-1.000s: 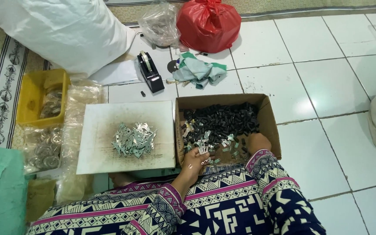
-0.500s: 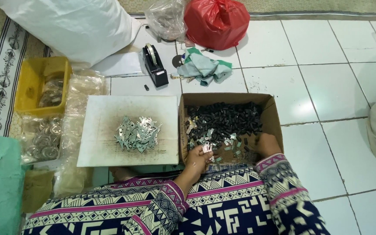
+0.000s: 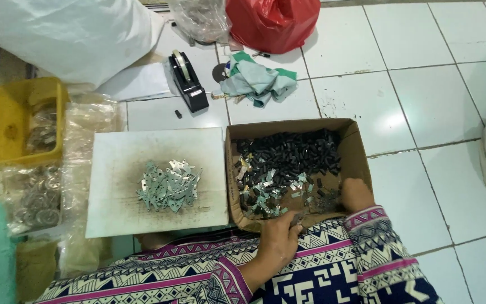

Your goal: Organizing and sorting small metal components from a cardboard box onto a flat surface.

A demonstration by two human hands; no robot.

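Both hands in cardboard box [image 3: 361, 152]; matte black pieces [image 3: 288, 155], flat metal tabs [image 3: 169, 187].

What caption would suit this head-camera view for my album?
Seated on a tiled floor, a person's left hand and right hand reach into a cardboard box of small black and metal parts, beside a white board piled with metal pieces.

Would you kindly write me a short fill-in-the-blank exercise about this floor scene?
1. Both hands, the left hand and the right hand, are at the ____ box of small parts.
2. The pile of flat metal pieces lies on a ____ board.
3. The tape dispenser is ____ in colour.
4. The knotted plastic bag is ____.

Missing words: cardboard; white; black; red
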